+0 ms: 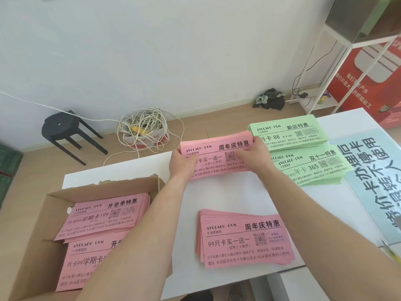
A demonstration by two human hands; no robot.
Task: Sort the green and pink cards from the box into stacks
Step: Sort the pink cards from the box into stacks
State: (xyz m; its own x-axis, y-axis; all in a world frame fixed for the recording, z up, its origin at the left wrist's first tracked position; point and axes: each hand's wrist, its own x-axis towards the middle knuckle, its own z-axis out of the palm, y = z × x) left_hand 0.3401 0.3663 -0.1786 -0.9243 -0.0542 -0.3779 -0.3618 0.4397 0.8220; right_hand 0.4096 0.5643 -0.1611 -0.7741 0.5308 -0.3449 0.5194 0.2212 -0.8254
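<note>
Your left hand (183, 161) and right hand (252, 153) each clasp 1 end of the pink bundle (219, 153) (green stack (288, 131) just beside).

Head camera — looking forward and down, near the table (225, 192).

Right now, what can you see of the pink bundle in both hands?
The pink bundle is a thick stack of paper cards, printed in black with an AVOCADO GYM heading, Chinese text and a QR code. The left hand and right hand grip its short ends, thumbs on top. It is face up over the white table, far side; whether it rests there is unclear.
</note>
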